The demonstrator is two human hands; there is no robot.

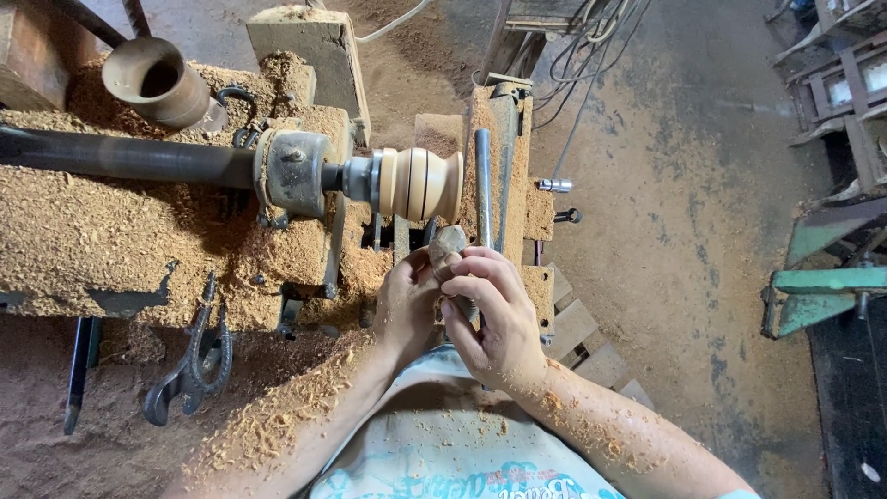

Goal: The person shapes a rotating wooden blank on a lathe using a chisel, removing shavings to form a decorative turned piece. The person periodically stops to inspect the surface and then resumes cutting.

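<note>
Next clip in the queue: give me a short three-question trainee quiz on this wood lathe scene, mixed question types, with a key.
1. True or false: the pale turned workpiece is mounted on the lathe spindle, apart from both hands.
2. What do the left hand and right hand hold between them?
A. a small brownish rounded piece
B. a paintbrush
C. a drill
3. Fill in: the dark calipers lie on the sawdust-covered bench to the person's ____.

Key
1. True.
2. A; both hands grip it just below the workpiece.
3. Left.
</note>
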